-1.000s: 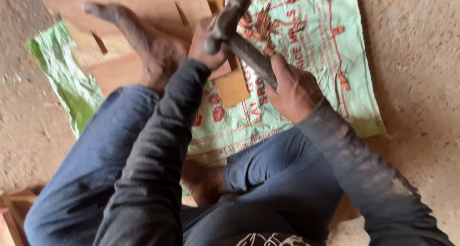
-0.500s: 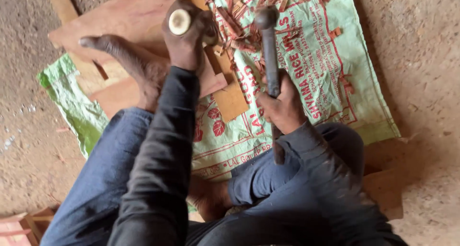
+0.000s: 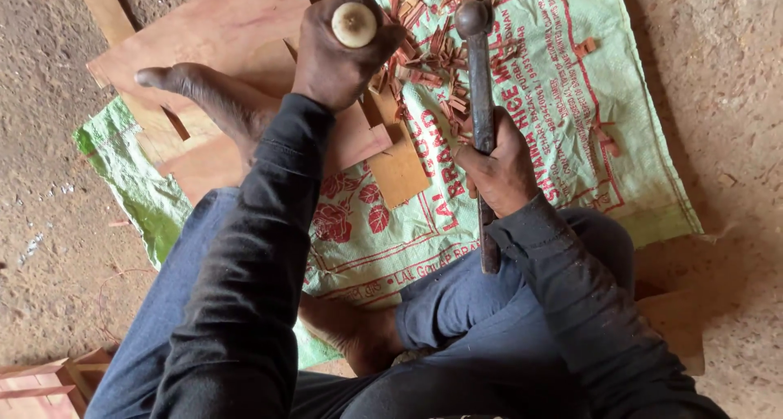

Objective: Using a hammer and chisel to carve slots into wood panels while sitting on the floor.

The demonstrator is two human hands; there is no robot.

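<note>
My left hand [image 3: 334, 56] is closed around an upright tool whose round pale butt end [image 3: 354, 24] faces the camera; its lower end is hidden by the hand. It stands over reddish wooden boards [image 3: 236, 35] that my bare left foot [image 3: 216, 101] presses down. My right hand [image 3: 502, 170] grips the dark handle of a metal hammer [image 3: 477, 76], its head pointing away from me above a litter of red wood chips [image 3: 432, 48]. Both hands sit over a green printed woven sack [image 3: 571, 141] spread on the dirt floor.
A small loose board piece [image 3: 400, 170] lies on the sack between my hands. More wooden pieces sit at the bottom left [image 3: 45, 386] and under my right leg [image 3: 673, 321]. Dirt floor [image 3: 49, 223] surrounds the sack.
The hammer, raised close beside my left hand a second ago, has swung out to the right and lowered. My left hand has kept its hold on the upright tool.
</note>
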